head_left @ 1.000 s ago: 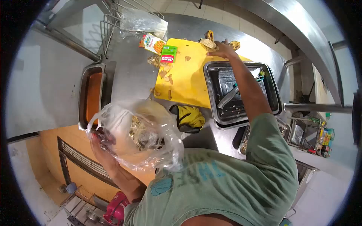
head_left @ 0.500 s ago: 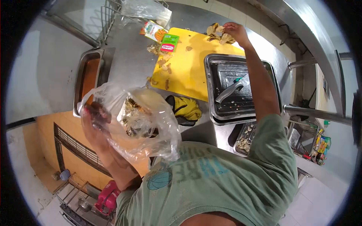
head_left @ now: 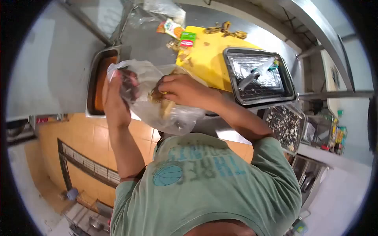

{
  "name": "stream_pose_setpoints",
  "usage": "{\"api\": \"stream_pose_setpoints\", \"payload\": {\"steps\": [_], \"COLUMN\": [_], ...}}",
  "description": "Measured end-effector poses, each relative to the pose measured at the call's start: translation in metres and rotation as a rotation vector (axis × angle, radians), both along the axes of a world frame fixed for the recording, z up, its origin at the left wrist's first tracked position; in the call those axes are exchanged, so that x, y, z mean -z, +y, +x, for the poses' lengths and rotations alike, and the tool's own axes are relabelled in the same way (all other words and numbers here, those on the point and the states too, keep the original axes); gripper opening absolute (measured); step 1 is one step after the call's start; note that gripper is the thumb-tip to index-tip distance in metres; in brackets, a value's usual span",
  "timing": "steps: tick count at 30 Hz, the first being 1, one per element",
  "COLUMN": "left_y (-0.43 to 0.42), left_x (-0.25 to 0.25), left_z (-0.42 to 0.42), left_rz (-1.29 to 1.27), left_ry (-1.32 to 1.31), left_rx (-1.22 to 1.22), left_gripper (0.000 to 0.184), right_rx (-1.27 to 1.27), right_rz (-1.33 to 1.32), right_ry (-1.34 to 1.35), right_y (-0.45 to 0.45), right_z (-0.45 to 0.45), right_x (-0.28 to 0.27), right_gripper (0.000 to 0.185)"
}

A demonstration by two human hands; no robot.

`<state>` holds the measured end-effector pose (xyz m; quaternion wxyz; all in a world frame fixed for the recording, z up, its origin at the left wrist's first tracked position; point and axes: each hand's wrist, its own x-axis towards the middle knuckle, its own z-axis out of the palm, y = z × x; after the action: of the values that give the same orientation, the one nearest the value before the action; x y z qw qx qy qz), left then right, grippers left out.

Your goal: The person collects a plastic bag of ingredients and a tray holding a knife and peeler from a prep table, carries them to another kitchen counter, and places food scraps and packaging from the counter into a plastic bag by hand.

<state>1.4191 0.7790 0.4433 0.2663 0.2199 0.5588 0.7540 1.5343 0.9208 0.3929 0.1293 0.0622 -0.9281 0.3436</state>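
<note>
Evidently, grips curled closed, the left hand (head_left: 117,94) holds the plastic bag (head_left: 147,114) while the right hand (head_left: 183,89) clutches brown peel (head_left: 156,95).

Fisheye distortion, black vignetted edges

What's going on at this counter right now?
One person is handling scraps at a plastic bag. The left hand holds the clear bag, and the right hand is at its opening with some brown scraps. More dark peels lie along the far edge of the yellow cutting board, with a green packet at its left corner. A knife rests in the metal tray to the right.
</note>
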Motion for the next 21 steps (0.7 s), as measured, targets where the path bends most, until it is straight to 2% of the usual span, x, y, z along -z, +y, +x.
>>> {"api": "stream_pose_setpoints", "payload": {"steps": [3,4,6,7,8,9,10,11,13,16,19,21], "left_y": [-0.003,-0.006,-0.013,-0.016,-0.018,-0.020,-0.023,-0.027,-0.028,-0.029,-0.031,-0.030], "left_x": [-0.004,-0.004,0.000,0.002,0.003,0.004,0.006,0.009,0.013,0.020,0.025,0.025], "left_z": [0.002,0.003,-0.004,-0.006,-0.005,-0.005,-0.005,-0.006,-0.006,-0.001,0.002,0.006], "left_rz": [-0.022,-0.029,0.002,0.016,0.008,0.007,0.004,0.001,0.013,0.008,-0.035,-0.022], "left_ry": [-0.040,-0.054,-0.040,-0.033,-0.055,-0.060,-0.067,-0.075,-0.082,-0.095,-0.139,-0.102], "left_rx": [-0.089,-0.129,-0.106,-0.098,-0.142,-0.156,-0.174,-0.196,-0.214,-0.250,-0.240,-0.270], "left_gripper": [0.024,0.024,0.024,0.023,0.023,0.023,0.023,0.023,0.024,0.024,0.025,0.024], "right_rx": [-0.153,-0.167,-0.216,-0.228,-0.102,0.241,0.449,0.883,1.381,1.498,1.395,1.395], "right_rz": [-0.050,-0.087,-0.417,-0.516,-0.702,-0.624,-0.403,-0.447,0.013,-0.146,-0.029,0.115], "right_ry": [0.134,0.014,-0.247,-0.207,-0.223,-0.050,0.180,-0.014,-0.325,-0.541,-0.691,-0.542], "right_y": [0.007,0.015,0.059,0.096,0.138,0.190,0.244,0.269,0.344,0.323,0.311,0.313], "right_z": [0.000,0.007,0.012,0.009,0.008,0.003,-0.001,0.006,0.000,-0.026,-0.060,-0.075], "right_x": [0.008,-0.014,-0.027,-0.014,-0.003,0.028,0.059,0.065,0.120,0.114,0.126,0.154], "right_gripper": [0.028,0.029,0.029,0.028,0.025,0.027,0.034,0.065,0.099,0.114,0.113,0.085]}}
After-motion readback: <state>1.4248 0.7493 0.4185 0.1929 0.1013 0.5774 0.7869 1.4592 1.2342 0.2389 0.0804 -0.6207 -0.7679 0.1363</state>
